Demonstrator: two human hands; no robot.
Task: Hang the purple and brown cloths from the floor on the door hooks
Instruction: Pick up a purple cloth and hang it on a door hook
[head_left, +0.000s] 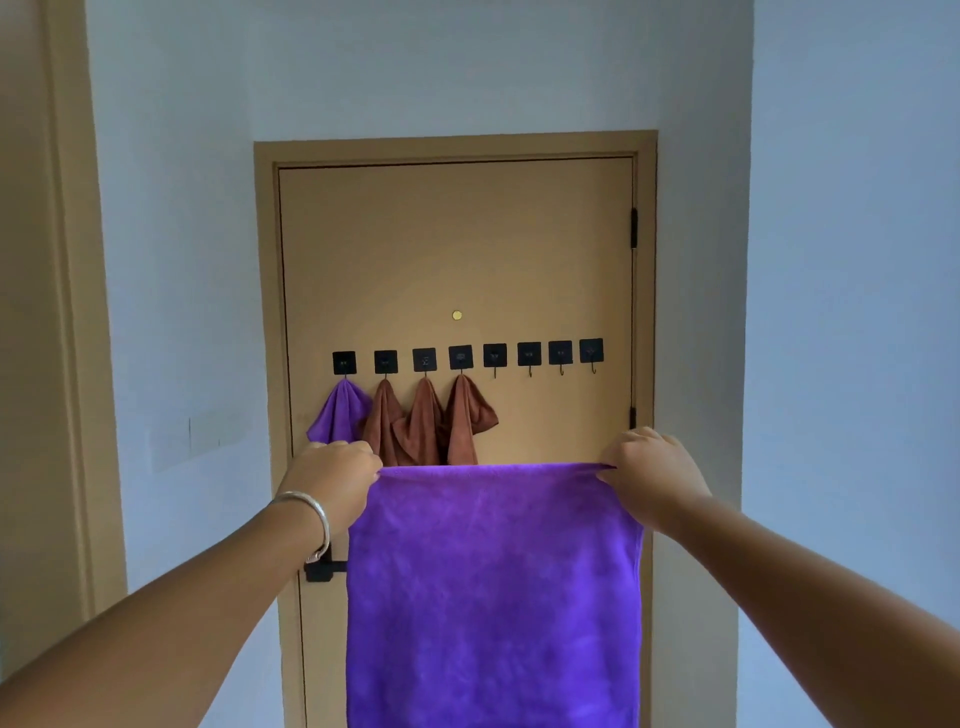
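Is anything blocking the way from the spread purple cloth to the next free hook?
Nothing visible. The purple cloth, held by the left hand and right hand, hangs below the fifth hook, which is bare with open door face around it.

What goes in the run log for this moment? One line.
hands: left, right pinch purple cloth top corners | spread before door | unhung

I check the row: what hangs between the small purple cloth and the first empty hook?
Head view: three brown cloths hang between the small purple cloth and the first empty hook.
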